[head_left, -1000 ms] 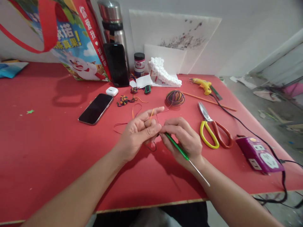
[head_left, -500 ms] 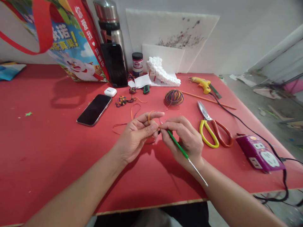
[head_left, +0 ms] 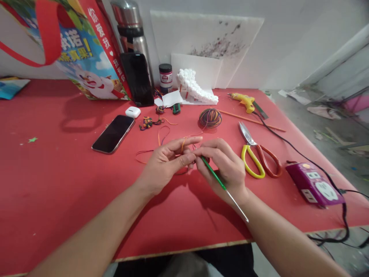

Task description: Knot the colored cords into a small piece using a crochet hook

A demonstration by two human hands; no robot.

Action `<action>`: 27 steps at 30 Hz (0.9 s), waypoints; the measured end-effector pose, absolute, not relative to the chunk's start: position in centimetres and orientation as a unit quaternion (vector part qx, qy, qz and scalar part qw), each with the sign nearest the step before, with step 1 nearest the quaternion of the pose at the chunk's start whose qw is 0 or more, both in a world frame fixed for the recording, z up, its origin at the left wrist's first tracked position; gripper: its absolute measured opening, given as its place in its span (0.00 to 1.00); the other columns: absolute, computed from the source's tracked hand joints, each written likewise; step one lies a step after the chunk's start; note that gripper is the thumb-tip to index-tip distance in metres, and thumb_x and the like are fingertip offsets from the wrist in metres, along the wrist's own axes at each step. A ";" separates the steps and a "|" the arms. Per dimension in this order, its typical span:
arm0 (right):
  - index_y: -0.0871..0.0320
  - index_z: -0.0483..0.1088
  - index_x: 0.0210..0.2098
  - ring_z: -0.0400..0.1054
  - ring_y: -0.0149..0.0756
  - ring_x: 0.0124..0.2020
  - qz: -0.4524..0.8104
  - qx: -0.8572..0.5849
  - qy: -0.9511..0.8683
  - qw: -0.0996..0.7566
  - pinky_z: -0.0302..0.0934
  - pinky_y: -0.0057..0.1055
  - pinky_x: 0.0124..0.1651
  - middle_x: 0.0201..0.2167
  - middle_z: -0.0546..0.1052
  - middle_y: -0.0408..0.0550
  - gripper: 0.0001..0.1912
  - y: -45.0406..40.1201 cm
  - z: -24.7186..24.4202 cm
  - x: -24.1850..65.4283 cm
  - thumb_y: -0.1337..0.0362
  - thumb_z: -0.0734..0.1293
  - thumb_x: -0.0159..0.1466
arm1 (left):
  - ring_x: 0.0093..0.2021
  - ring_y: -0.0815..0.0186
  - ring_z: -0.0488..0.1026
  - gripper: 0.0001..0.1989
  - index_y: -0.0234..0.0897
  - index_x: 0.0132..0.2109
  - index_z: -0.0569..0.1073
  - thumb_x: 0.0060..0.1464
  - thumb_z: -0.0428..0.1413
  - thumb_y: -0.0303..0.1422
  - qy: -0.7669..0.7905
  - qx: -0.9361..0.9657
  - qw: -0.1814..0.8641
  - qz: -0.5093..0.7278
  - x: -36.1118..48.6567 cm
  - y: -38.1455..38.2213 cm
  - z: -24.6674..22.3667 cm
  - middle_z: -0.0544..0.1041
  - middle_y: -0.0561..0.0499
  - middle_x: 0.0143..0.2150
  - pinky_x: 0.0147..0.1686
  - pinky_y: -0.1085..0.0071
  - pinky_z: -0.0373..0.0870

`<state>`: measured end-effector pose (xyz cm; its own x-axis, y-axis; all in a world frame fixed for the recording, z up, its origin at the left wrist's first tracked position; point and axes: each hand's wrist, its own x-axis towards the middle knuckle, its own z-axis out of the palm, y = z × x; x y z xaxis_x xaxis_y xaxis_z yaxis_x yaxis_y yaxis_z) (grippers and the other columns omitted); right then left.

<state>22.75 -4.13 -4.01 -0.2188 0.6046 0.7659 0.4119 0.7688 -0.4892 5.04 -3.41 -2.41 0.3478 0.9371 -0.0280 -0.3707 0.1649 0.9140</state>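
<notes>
In my right hand (head_left: 223,163) is a crochet hook (head_left: 213,174) with a green grip, held like a pen; its bare metal end slants down toward my wrist. My left hand (head_left: 168,161) pinches thumb against fingers on multicoloured yarn (head_left: 182,145), and an orange stretch loops over its raised index finger. Both sets of fingertips meet, hiding most of the small piece between them. Beyond my hands sits a ball of purple, orange and dark yarn (head_left: 210,118), with a thin strand running toward my fingers. Loose yarn curls (head_left: 141,153) lie left of my left hand.
Scissors (head_left: 253,152) and a purple power strip (head_left: 315,184) lie at right, behind them a yellow glue gun (head_left: 243,101) with its cord. A phone (head_left: 113,134), earphone case (head_left: 133,112) and small crocheted piece (head_left: 147,122) lie left. A steel flask (head_left: 129,29) stands behind.
My fingertips have drawn closer together, and the hook has shifted slightly left and up. The whole view has moved a little.
</notes>
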 end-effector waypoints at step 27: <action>0.58 0.76 0.45 0.75 0.38 0.37 0.206 -0.295 -0.734 0.575 0.71 0.36 0.39 0.36 0.79 0.51 0.11 -4.8 -2.5 22.8 0.77 0.68 0.66 | 0.26 0.72 0.62 0.31 0.46 0.71 0.71 0.63 0.64 0.30 0.278 0.415 0.694 0.518 5.0 -3.8 -1.3 0.66 0.57 0.27 0.24 0.76 0.59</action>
<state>22.76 -4.84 -2.51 -0.1631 0.6708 0.7235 0.1971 0.7407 -0.6423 4.99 -3.76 -1.30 0.3082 0.9503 0.0448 -0.4885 0.1177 0.8646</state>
